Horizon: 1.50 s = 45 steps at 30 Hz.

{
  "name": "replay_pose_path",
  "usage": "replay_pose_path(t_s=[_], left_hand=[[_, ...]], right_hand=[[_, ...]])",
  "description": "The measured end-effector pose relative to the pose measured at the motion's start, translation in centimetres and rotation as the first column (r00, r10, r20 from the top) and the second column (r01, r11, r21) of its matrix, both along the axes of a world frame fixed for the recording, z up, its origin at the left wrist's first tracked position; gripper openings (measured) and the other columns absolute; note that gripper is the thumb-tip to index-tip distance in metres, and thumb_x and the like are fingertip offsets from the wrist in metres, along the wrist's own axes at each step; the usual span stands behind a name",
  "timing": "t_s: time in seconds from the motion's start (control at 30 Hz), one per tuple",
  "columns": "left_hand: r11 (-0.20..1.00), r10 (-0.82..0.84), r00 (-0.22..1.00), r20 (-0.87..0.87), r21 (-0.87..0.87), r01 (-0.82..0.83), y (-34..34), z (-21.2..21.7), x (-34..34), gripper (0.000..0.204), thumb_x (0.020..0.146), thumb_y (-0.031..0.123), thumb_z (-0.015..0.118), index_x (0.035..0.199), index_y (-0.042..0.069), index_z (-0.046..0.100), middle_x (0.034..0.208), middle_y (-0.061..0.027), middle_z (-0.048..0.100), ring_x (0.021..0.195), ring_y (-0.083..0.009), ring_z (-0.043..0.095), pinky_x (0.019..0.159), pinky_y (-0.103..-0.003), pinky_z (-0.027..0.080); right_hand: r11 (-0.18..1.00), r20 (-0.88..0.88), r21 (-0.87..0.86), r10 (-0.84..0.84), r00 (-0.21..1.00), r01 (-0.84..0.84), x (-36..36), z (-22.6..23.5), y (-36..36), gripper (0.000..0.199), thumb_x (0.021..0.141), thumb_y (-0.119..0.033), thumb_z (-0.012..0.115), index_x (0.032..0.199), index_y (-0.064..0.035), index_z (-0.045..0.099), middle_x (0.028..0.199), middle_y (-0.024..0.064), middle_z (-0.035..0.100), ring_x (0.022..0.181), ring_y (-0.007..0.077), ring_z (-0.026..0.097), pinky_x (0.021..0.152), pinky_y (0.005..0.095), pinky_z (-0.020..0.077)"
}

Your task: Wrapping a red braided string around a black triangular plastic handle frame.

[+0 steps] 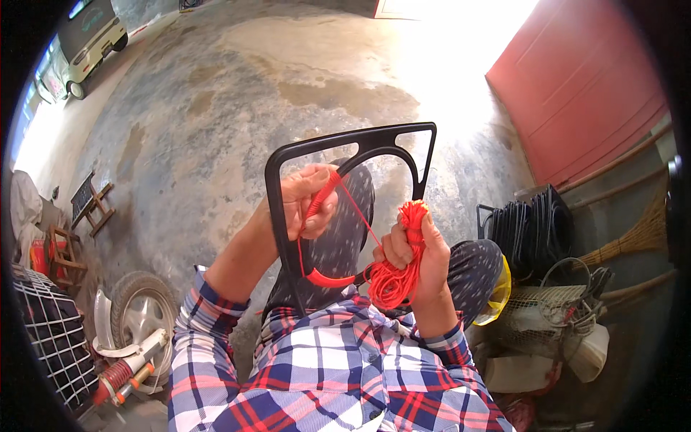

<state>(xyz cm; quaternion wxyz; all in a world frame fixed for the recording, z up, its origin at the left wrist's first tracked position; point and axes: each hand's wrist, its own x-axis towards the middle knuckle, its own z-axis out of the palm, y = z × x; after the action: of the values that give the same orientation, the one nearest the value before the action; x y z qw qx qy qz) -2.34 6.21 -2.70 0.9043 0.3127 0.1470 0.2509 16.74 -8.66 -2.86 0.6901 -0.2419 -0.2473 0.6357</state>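
Note:
A black frame [345, 138] with a round inner ring stands upright over my lap, its corner sections open. Red cord is wound tightly around parts of the ring, at the left side and along the bottom [327, 280]. My left hand [308, 200] is closed on the cord-wrapped left part of the ring. In my right hand [425, 259] is a bundle of red cord [397, 281], gripped around its middle with loops hanging below. A single strand runs taut from the wrapped ring down to the bundle.
Black frames [529, 227] are stacked at the right, near a straw broom [644, 227] and a wire basket [533, 313]. A wheel [146, 309] and a white wire crate [54, 327] lie at the left. A small wooden stool [92, 205] stands farther off. A red door [576, 86] is at far right.

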Motion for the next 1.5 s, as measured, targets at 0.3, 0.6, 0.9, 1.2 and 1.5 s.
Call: replay_pose_path(t_s=[0.3, 0.6, 0.9, 1.2, 1.5], left_hand=[[0.996, 0.051, 0.998, 0.034, 0.07, -0.053, -0.4, -1.8, -0.9, 0.033, 0.098, 0.023, 0.057, 0.13, 0.012, 0.059, 0.089, -0.0127, 0.062, 0.05, -0.0134, 0.051, 0.038, -0.025, 0.038], [0.998, 0.023, 0.986, 0.163, 0.059, -0.032, 0.3, -2.4, -1.5, 0.037, 0.1, 0.022, 0.053, 0.134, 0.009, 0.051, 0.086, -0.0119, 0.057, 0.051, -0.0138, 0.048, 0.037, -0.027, 0.037], [0.99, 0.023, 0.995, 0.095, 0.138, -0.036, -1.0, -1.7, -0.4, 0.038, 0.098, 0.022, 0.056, 0.133, 0.007, 0.054, 0.083, -0.0113, 0.056, 0.048, -0.0123, 0.046, 0.037, -0.025, 0.034], [0.987, 0.05, 0.999, 0.008, 0.155, -0.05, -1.5, -0.7, 0.5, 0.043, 0.098, 0.03, 0.056, 0.134, 0.007, 0.051, 0.085, -0.0108, 0.058, 0.05, -0.0135, 0.047, 0.038, -0.028, 0.036], [0.983, 0.048, 0.994, 0.099, 0.171, -0.064, -4.3, 1.3, 2.4, 0.065, 0.095, 0.051, 0.051, 0.135, -0.001, 0.049, 0.107, -0.0126, 0.066, 0.093, -0.0207, 0.066, 0.074, -0.032, 0.053]], right_hand=[[1.0, -0.127, 0.001, -0.005, 0.992, 0.005, 1.5, -1.0, 0.0, 0.039, 0.104, -0.038, 0.035, 0.105, -0.0061, 0.057, 0.06, -0.0003, 0.041, 0.052, 0.0126, 0.038, 0.067, 0.0352, 0.0453], [0.97, -0.384, -0.13, -0.239, 0.892, 0.204, 4.5, -1.6, 0.3, 0.018, 0.097, -0.017, 0.05, 0.11, -0.0043, 0.055, 0.094, 0.0104, 0.063, 0.093, 0.028, 0.062, 0.091, 0.045, 0.0493], [0.824, -0.327, -0.228, -0.567, 0.756, 0.519, 8.3, -4.1, 3.0, 0.012, 0.101, -0.016, 0.051, 0.102, -0.0051, 0.055, 0.098, 0.0115, 0.064, 0.093, 0.0272, 0.063, 0.09, 0.0435, 0.0519], [0.997, -0.051, -0.014, -0.077, 0.996, 0.077, 3.1, 3.2, -0.5, 0.042, 0.092, -0.008, 0.057, 0.132, -0.0009, 0.047, 0.106, 0.012, 0.065, 0.099, 0.0244, 0.063, 0.091, 0.0398, 0.0506], [0.933, 0.862, 0.297, -0.353, 0.363, 0.203, 0.1, 7.1, 0.7, 0.04, 0.082, -0.012, 0.078, 0.112, -0.0027, 0.054, 0.075, 0.0076, 0.067, 0.066, 0.0079, 0.06, 0.059, 0.0225, 0.0482]])
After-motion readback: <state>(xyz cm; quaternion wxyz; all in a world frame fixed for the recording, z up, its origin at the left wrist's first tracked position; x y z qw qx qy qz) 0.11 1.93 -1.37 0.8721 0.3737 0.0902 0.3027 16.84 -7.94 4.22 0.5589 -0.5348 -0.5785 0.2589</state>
